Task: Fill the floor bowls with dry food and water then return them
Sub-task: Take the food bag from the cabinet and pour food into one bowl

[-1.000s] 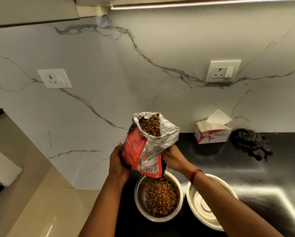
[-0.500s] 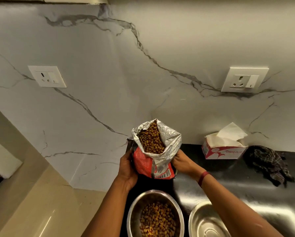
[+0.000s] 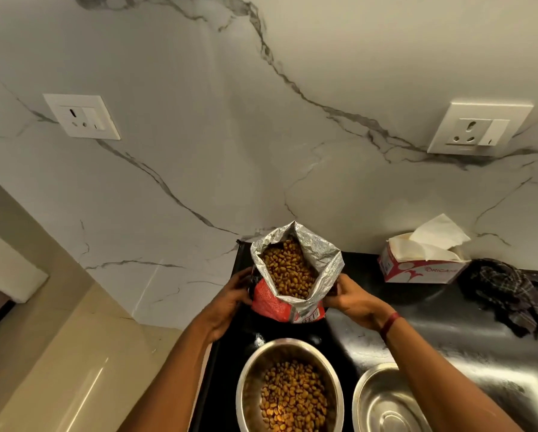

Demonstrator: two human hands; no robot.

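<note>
1. Your left hand point(image 3: 230, 297) and right hand point(image 3: 352, 299) clasp the dry food bag point(image 3: 292, 310) from opposite sides. The left fingers curl round its red left flank. The right fingers wrap the right flank just under the crumpled foil lip. Neither hand is spread open.
2. The bag stands between your two sets of fingers with its long axis upright. Its mouth gapes upward and kibble point(image 3: 288, 272) shows inside. I cannot tell whether its base rests on the black countertop point(image 3: 370, 341) or hangs just above it.
3. The filled steel bowl point(image 3: 251, 378) sits nearer your body than your fingers, straight back from the bag. It lies between your forearms, apart from the bag.
4. The empty steel bowl point(image 3: 383, 403) sits just beside the filled one, back from your right fingers and partly under that forearm. Your right hand is the nearer one to it.
5. Both forearms reach forward and converge on the bag, with a red band point(image 3: 389, 322) on the right wrist.
6. The food step looks done and water is what remains. The next move is probably to free the bag, then draw your right fingers back to the empty bowl's rim.
7. An open, upright bag may slump and spill, so let go only once it stands.
8. Outward from your right fingers sit a tissue box point(image 3: 423, 269) and a dark checked cloth point(image 3: 507, 291), well apart from the bag.
</note>
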